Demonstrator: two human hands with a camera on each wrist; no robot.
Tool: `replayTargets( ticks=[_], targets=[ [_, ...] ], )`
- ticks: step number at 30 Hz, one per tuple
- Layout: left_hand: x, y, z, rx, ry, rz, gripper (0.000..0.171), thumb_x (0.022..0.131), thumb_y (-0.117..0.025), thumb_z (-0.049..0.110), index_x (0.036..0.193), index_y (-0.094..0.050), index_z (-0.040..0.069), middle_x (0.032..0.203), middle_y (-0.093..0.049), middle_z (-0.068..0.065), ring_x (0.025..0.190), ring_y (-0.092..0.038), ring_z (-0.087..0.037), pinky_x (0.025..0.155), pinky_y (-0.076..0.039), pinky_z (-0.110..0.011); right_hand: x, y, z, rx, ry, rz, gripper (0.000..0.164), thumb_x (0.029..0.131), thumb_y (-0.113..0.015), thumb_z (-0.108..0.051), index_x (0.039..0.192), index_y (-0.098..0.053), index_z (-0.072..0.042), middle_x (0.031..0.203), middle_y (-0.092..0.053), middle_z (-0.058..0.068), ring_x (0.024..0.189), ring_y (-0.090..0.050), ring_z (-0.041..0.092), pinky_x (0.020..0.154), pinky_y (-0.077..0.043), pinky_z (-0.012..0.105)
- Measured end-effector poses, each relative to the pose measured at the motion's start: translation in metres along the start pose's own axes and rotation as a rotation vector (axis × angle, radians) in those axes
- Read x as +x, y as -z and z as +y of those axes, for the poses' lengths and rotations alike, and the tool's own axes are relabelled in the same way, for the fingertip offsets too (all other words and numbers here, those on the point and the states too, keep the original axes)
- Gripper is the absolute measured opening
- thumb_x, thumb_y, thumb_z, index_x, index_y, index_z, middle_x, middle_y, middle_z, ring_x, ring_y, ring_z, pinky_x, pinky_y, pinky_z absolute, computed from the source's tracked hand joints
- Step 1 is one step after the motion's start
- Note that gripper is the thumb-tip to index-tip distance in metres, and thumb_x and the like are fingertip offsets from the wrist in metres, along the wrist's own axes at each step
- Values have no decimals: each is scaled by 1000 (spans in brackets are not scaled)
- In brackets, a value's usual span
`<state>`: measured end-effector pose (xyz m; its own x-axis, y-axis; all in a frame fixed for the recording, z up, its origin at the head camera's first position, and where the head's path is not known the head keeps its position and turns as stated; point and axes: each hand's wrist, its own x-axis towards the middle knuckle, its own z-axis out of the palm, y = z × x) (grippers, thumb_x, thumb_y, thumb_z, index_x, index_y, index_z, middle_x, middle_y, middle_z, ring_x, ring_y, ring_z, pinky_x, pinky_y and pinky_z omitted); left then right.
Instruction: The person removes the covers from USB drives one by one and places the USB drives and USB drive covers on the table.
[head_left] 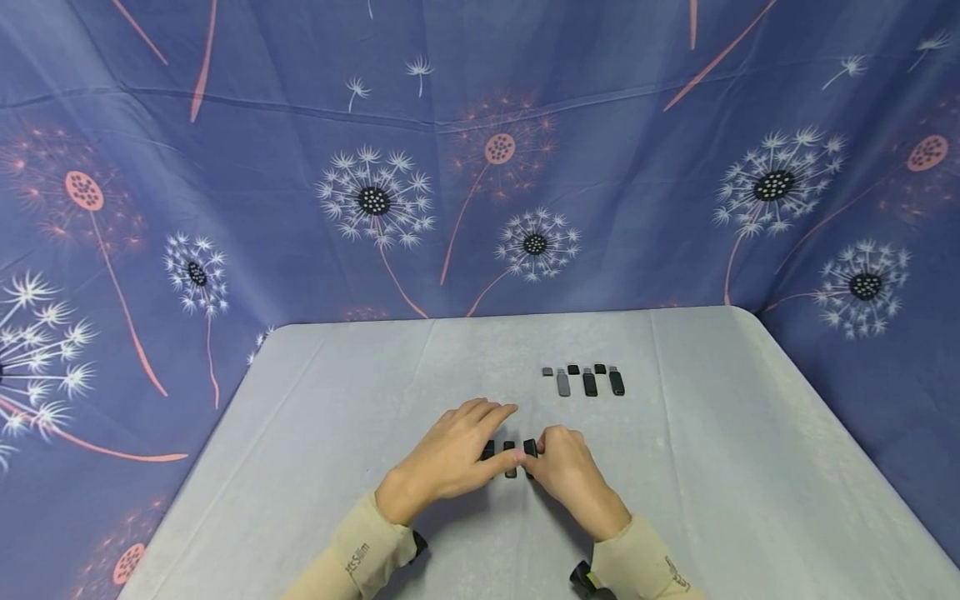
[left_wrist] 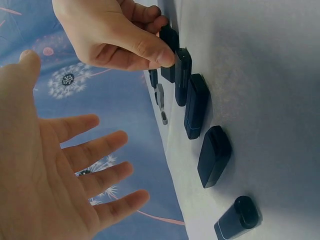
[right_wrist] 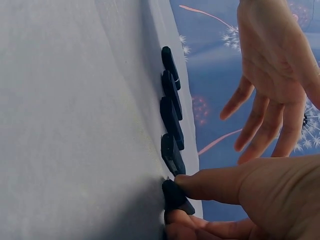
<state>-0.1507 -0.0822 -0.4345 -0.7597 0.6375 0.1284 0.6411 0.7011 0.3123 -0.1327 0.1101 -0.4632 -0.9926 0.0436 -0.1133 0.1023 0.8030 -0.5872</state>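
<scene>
Blue cloth (head_left: 637, 208) printed with white and coral dandelions hangs behind and to both sides of a counter (head_left: 735, 467), which is covered in pale, faintly creased fabric. Toward the far side, right of the middle, three USB sticks lie in a short row with their metal plugs bared: a grey stick (head_left: 563, 383) on the left, a black stick (head_left: 589, 383) in the centre and another black stick (head_left: 617, 382) on the right. Just beside the plug end of each, to its left, sits a loose cap: one grey cap (head_left: 547, 372) and two black caps (head_left: 573, 369).

Nearer the person, a line of dark sticks (right_wrist: 171, 122) runs from left to right between and beneath the hands; the wrist views show five, with a thin pale line across the body of at least two. At the right end of that line, the right hand (head_left: 573, 471) pinches the last dark stick (right_wrist: 175, 194) between thumb and fingers, close to the fabric. The left hand (head_left: 457, 454) is wide, its fingers spread and straight, poised above the left part of the line and partly covering it from overhead, thumb pointing toward the right hand. Beige sleeves (head_left: 367, 546) with dark lettering reach both wrists.
</scene>
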Motion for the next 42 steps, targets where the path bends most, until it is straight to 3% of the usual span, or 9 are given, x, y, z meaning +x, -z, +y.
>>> replayTargets(
  ticks=[4, 12, 21, 31, 36, 42],
  targets=[
    [0, -1, 0, -5, -1, 4, 69, 103, -44, 66, 155, -47, 21, 148, -57, -2, 142, -49, -25, 109, -46, -54, -1, -1, 2, 2, 19, 27, 41, 85, -87, -26, 65, -56, -9, 64, -48, 0, 57, -45, 14, 52, -38, 27],
    [-1, -2, 0, -38, 1, 4, 62, 106, -42, 59, 154, -48, 21, 147, -58, -3, 140, -52, -25, 110, -46, -53, -7, 3, 7, 17, 47, 76, 22, 80, -86, -10, 72, -66, -4, 67, -62, 2, 62, -56, 15, 57, -49, 32],
    [0, -3, 2, -50, -39, 50, 48, 111, -42, 45, 147, -58, 18, 141, -65, -3, 130, -62, -22, 106, -50, -48, -14, 8, 8, 102, 124, 98, 18, 80, -86, -6, 81, -69, -1, 59, -60, -2, 53, -53, 9, 50, -45, 25],
    [-2, 0, 4, -92, -61, 87, 47, 110, -45, 43, 144, -60, 14, 136, -68, -3, 123, -67, -20, 103, -54, -43, -23, 19, -1, 217, 215, 53, 14, 85, -84, -8, 87, -70, -6, 64, -59, -6, 54, -51, 7, 50, -44, 23],
    [-4, 0, 5, -96, -64, 96, 50, 110, -44, 48, 145, -60, 17, 136, -68, -2, 123, -67, -19, 102, -55, -41, -27, 27, -5, 226, 262, 38, 14, 86, -83, -9, 87, -70, -8, 65, -59, -6, 55, -51, 6, 50, -45, 22],
    [-5, 0, 10, -121, -113, 136, 49, 108, -48, 48, 144, -61, 16, 135, -69, -1, 123, -66, -17, 103, -54, -38, -30, 35, -6, 209, 358, 40, 14, 89, -82, -14, 84, -69, -11, 67, -61, -10, 58, -52, 0, 55, -48, 20]
  ],
)
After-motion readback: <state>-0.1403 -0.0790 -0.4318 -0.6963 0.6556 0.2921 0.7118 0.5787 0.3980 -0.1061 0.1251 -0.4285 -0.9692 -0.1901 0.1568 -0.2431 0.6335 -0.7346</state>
